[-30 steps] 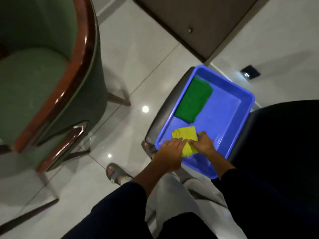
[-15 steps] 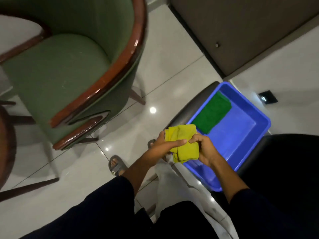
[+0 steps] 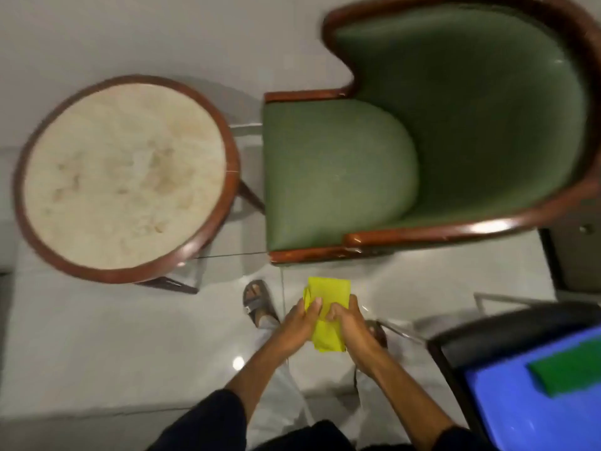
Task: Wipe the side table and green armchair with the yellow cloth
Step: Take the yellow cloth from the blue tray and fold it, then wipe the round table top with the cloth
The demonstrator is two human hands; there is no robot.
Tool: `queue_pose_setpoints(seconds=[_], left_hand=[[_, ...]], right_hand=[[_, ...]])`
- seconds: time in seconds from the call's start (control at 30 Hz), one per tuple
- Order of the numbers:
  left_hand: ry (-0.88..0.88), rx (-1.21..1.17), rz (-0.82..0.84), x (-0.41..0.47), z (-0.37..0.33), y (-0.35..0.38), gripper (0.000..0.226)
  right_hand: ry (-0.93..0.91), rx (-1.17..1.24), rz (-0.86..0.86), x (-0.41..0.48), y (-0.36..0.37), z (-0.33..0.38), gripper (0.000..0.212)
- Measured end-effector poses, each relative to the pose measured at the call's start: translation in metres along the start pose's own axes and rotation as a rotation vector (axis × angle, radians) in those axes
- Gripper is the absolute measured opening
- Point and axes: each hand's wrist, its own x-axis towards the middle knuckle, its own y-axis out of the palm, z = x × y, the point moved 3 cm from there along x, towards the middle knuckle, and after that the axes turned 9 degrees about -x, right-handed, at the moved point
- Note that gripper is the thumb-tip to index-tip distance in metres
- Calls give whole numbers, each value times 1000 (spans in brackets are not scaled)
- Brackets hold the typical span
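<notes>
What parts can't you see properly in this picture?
All in the head view:
- Yellow cloth: its middle is hidden under the left hand and right hand.
- Blue tub and green cloth: cut off by the right edge.
- Side table: its marks are blurred, so stains or pattern is unclear.

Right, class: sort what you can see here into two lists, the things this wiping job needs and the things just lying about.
Part of the job:
yellow cloth, held in the left hand and right hand
side table
green armchair

Just lying about:
blue tub
green cloth inside the tub
</notes>
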Motion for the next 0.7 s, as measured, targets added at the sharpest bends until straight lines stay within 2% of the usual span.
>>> queue_pose_setpoints(seconds=[0.03,0.07,0.17,0.27,0.33,0.4,0.47,0.53,0.6,0.7], left_hand=[[42,12,-48,2,4,-29,74],[61,42,-73,2,5,-50,72],[94,174,-213,7,0,-133,42],[177,278,-397,22,-24,-203,42],[259,391,-534,38,-39,-245,43],[300,575,-659,63,-50,-288,44],[332,718,-747,101,-59,-329,47],[350,840,-783,141,-64,-362,53],[340,908,-811,170,-58,-385,57],[310,936,-861,196,-36,-406,64]], right_hand=[[-13,-48,-25,6,30,11,35],[-32,-65,-10,10,53,20,36],[-72,-56,119,28,133,65,34],[-191,-123,0,48,174,111,36],[-406,-360,-151,66,185,140,48],[-616,-716,-388,100,192,167,62],[-629,-1035,-571,153,206,190,75],[-583,-1312,-548,208,226,200,82],[-661,-1522,-467,244,250,185,75],[-735,-1490,-499,272,267,171,66]])
